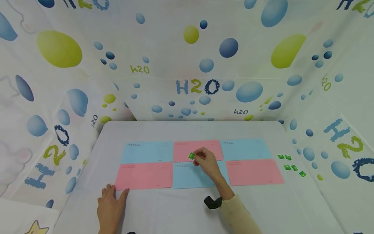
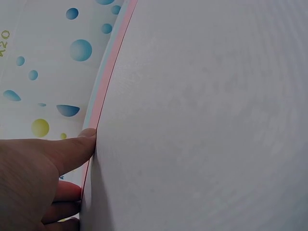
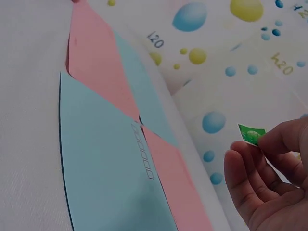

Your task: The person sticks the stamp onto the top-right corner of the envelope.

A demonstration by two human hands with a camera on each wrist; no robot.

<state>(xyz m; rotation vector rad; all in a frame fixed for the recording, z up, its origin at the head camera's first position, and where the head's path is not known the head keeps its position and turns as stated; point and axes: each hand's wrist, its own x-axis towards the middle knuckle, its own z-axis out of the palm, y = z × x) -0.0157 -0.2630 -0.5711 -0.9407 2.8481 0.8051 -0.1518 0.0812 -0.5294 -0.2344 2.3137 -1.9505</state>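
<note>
Between thumb and fingertips, my right hand (image 1: 206, 164) pinches a small green postage stamp (image 1: 191, 156). It hovers over the middle envelopes, a pink envelope (image 1: 181, 148) in the back row and a blue envelope (image 1: 187, 180) in the front row. The right wrist view shows the stamp (image 3: 250, 134) with its white edge, tilted above the paper. My left hand (image 1: 111, 206) rests on the table with relaxed fingers, its fingertips at the near left corner of a front pink envelope (image 1: 143, 177). In the left wrist view, the thumb (image 2: 79, 147) touches that envelope's edge.
Blue and pink envelopes alternate in two rows, including a back blue envelope (image 1: 149, 154) and a front-right pink envelope (image 1: 254, 174). Several loose green stamps (image 1: 287, 167) lie to their right on the white table (image 1: 190, 130). A patterned curtain (image 1: 163, 65) surrounds the table.
</note>
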